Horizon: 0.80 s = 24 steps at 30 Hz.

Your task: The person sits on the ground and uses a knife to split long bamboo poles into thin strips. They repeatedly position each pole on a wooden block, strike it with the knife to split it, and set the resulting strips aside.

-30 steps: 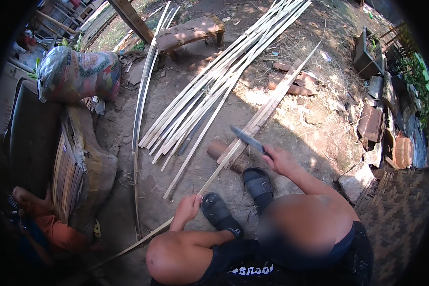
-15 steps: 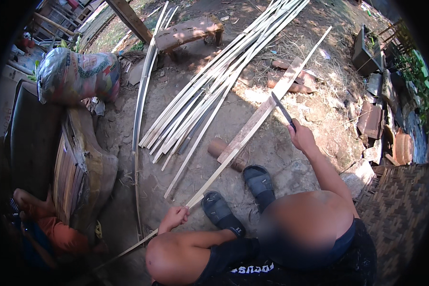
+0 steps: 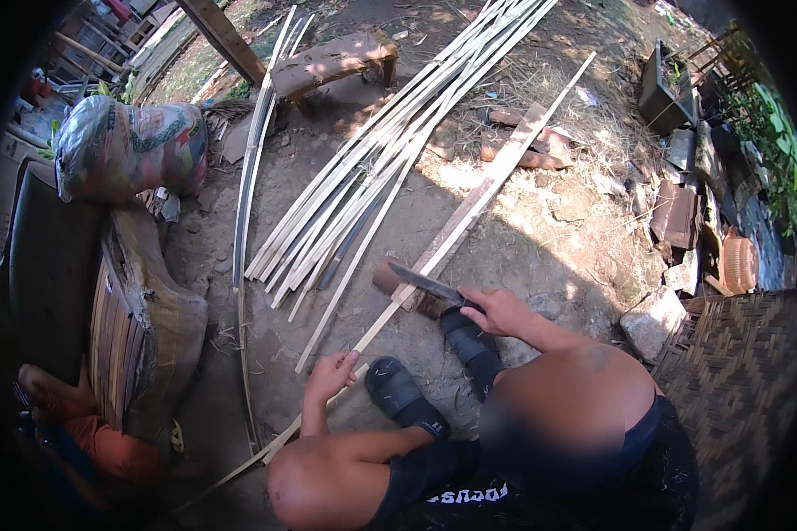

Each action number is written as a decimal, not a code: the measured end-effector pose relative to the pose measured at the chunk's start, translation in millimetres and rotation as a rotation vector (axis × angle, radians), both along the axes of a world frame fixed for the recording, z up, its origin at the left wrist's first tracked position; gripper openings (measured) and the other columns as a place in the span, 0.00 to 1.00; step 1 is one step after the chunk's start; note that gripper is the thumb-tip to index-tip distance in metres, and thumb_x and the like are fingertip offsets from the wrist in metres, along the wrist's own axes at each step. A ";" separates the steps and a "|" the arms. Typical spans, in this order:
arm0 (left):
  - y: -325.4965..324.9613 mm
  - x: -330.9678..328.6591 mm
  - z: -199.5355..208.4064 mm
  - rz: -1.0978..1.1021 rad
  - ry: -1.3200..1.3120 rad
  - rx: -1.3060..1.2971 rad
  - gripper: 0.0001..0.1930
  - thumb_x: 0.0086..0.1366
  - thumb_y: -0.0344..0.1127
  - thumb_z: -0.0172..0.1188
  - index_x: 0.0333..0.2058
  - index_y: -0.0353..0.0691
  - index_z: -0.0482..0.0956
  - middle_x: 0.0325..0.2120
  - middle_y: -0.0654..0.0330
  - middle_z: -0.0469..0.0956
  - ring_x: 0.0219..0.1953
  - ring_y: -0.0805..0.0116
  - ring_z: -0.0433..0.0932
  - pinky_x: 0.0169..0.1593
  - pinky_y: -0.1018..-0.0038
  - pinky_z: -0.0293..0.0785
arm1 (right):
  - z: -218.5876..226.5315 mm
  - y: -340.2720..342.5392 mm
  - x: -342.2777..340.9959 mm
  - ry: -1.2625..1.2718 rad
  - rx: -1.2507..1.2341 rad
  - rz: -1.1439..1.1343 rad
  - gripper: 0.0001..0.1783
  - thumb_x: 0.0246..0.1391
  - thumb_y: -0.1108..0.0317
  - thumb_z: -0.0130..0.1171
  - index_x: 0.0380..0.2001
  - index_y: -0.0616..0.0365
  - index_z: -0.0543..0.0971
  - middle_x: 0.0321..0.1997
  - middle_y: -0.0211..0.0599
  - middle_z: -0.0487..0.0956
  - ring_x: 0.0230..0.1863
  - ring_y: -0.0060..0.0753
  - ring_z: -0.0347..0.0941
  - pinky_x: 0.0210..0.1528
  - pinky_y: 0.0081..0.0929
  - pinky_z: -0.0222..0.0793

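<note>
Left hand (image 3: 330,375): fingers curled closed, clamped on a long pale strip (image 3: 383,322); forearm upright beside the bent knee. Right hand (image 3: 498,311): fingers wrapped around the handle of a knife (image 3: 427,282), arm reaching forward past the other knee, blade pointing left across the strip. Strip slants along a plank (image 3: 459,219), whose near end rests on a short log (image 3: 383,280).

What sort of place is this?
It looks like an outdoor yard, maybe beside a home, used for hand work. You can see bare dirt ground with sunlight on it, a spread of long pale strips lying there, and green plants at the right edge.
</note>
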<state>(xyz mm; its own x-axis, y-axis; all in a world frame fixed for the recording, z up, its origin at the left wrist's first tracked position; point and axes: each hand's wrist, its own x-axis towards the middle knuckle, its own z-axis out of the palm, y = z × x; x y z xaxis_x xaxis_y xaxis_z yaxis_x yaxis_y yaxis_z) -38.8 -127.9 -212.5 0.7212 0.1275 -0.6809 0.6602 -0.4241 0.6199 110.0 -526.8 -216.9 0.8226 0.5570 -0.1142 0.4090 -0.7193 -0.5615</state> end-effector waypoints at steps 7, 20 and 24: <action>79.1 -66.4 -5.9 0.045 0.104 -0.080 0.27 0.72 0.55 0.52 0.27 0.34 0.81 0.14 0.63 0.73 0.18 0.77 0.71 0.24 0.78 0.66 | -4.1 -42.7 67.1 0.045 -0.060 -0.380 0.24 0.63 0.51 0.53 0.58 0.49 0.73 0.34 0.56 0.81 0.38 0.64 0.78 0.38 0.54 0.74; 15.6 -16.5 6.9 0.008 0.023 0.054 0.29 0.72 0.55 0.52 0.23 0.34 0.81 0.13 0.64 0.72 0.18 0.77 0.68 0.25 0.77 0.64 | -14.3 -23.6 35.6 -0.027 -0.016 -0.147 0.25 0.64 0.47 0.51 0.59 0.45 0.73 0.35 0.54 0.81 0.35 0.60 0.79 0.37 0.50 0.76; 37.1 -39.2 -7.3 -0.037 -0.026 0.059 0.28 0.73 0.56 0.51 0.27 0.35 0.83 0.13 0.64 0.74 0.18 0.77 0.71 0.25 0.75 0.67 | 8.0 -18.8 37.7 -0.125 -0.155 0.049 0.24 0.64 0.48 0.51 0.58 0.46 0.73 0.35 0.55 0.81 0.34 0.60 0.79 0.36 0.50 0.76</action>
<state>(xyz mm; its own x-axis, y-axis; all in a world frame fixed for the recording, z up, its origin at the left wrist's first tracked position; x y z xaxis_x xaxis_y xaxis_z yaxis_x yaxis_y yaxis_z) -78.0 -90.8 -219.8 0.7434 0.1396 -0.6541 0.6275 -0.4840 0.6099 147.7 -545.6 -208.9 0.8080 0.5805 -0.1005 0.5055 -0.7707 -0.3879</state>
